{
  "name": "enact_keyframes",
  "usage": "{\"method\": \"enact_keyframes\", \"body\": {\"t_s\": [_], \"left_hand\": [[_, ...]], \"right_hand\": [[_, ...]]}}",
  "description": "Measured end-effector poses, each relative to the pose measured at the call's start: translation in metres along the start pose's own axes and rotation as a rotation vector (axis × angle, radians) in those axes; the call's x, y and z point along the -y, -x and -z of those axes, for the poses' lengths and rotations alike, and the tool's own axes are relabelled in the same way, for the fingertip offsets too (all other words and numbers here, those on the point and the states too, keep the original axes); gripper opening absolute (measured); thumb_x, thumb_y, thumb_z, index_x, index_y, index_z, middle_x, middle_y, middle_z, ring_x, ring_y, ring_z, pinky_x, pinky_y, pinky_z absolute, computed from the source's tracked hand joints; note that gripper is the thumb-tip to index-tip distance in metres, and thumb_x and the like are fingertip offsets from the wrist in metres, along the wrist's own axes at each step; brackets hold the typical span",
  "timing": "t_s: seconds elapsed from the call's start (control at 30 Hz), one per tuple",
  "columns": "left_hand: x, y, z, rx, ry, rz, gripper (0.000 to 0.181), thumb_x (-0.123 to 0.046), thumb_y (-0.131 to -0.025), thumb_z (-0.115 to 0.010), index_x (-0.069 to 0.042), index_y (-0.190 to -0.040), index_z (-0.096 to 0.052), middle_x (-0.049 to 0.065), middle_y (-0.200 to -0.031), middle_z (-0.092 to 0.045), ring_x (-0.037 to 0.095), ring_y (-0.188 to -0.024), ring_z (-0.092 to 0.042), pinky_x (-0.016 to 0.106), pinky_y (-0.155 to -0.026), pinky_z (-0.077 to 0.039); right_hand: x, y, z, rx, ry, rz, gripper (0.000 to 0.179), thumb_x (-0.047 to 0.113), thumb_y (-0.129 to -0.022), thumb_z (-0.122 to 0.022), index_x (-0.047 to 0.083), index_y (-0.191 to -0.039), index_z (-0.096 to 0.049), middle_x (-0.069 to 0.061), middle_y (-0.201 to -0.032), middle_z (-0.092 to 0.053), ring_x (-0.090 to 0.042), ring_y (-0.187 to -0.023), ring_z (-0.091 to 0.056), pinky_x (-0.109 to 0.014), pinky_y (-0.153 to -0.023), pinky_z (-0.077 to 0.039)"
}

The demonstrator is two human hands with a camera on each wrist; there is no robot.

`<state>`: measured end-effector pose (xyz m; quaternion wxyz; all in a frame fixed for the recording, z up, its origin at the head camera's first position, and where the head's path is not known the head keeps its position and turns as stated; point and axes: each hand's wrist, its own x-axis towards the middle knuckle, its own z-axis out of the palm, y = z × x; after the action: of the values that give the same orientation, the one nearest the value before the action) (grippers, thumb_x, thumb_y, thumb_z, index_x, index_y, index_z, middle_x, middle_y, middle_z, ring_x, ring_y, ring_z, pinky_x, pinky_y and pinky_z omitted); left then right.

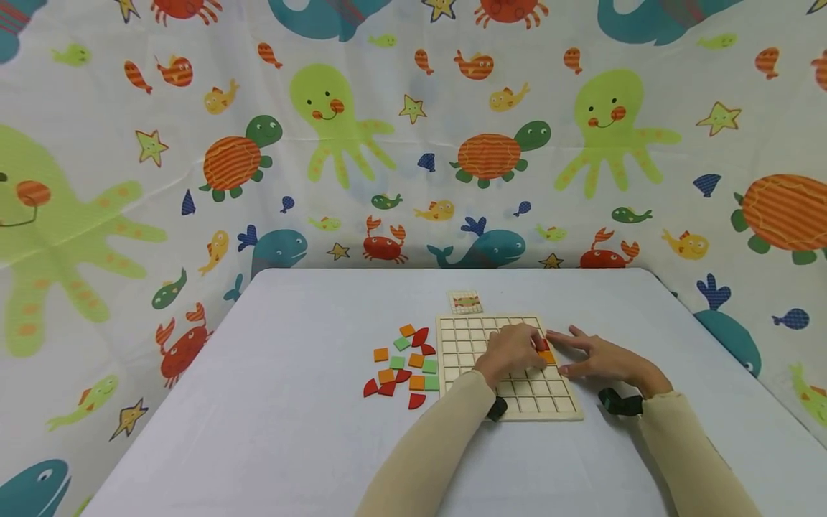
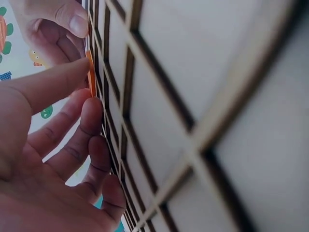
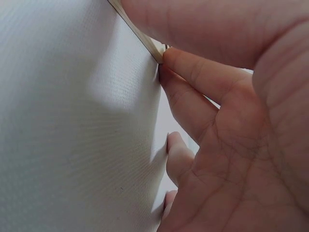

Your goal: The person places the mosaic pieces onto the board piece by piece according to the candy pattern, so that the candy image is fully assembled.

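Note:
A pale wooden grid board (image 1: 536,408) lies on the table. My left hand (image 1: 513,352) reaches over its right side, thumb and fingertips at an orange square tile (image 1: 548,357) in the right column. The left wrist view shows that orange tile (image 2: 91,72) edge-on between thumb and fingers. Just beyond it sits a red piece (image 1: 545,345), partly covered by the fingers. My right hand (image 1: 607,359) is beside the board with fingers extended; in the right wrist view its thumb and fingertips touch the board's edge (image 3: 149,46).
Left of the board lie several loose pieces: orange squares (image 1: 381,355), green squares (image 1: 397,362) and red curved pieces (image 1: 416,401). A small pattern card (image 1: 466,301) lies behind the board. A sea-animal curtain (image 1: 413,187) hangs behind the white table (image 1: 291,402).

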<state>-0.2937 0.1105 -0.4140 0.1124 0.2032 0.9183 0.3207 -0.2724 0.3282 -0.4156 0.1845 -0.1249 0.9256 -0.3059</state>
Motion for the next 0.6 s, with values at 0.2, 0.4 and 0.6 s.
{"method": "enact_keyframes", "body": {"t_s": [0.2,0.4,0.6], "left_hand": [[0.003,0.004,0.004,0.003,0.078,-0.005,0.012,-0.022,-0.093,-0.086,-0.019,-0.100,-0.078,-0.012,-0.094,-0.067,0.010,-0.085,-0.056,0.034,-0.090,-0.044],[0.014,0.005,0.013,0.049,0.272,-0.044,0.013,-0.025,-0.101,-0.076,-0.016,-0.110,-0.078,-0.008,-0.101,-0.069,0.011,-0.092,-0.060,0.031,-0.084,-0.051],[0.030,0.012,0.028,0.115,0.417,-0.087,0.025,-0.032,-0.107,-0.064,-0.015,-0.122,-0.076,-0.005,-0.105,-0.074,0.013,-0.101,-0.065,0.036,-0.092,-0.052]], "right_hand": [[-0.001,0.000,0.000,-0.001,-0.009,0.003,0.091,0.037,-0.091,-0.080,0.007,-0.165,-0.037,-0.042,-0.168,-0.004,-0.071,-0.149,-0.002,-0.091,-0.105,-0.007],[0.001,0.002,0.000,-0.002,-0.001,0.012,0.091,0.038,-0.091,-0.080,0.006,-0.165,-0.037,-0.043,-0.167,-0.005,-0.072,-0.148,-0.004,-0.091,-0.105,-0.009],[-0.001,0.002,0.000,0.006,0.001,0.005,0.093,0.043,-0.091,-0.079,0.007,-0.165,-0.037,-0.044,-0.167,-0.004,-0.074,-0.146,-0.004,-0.091,-0.104,-0.011]]}}
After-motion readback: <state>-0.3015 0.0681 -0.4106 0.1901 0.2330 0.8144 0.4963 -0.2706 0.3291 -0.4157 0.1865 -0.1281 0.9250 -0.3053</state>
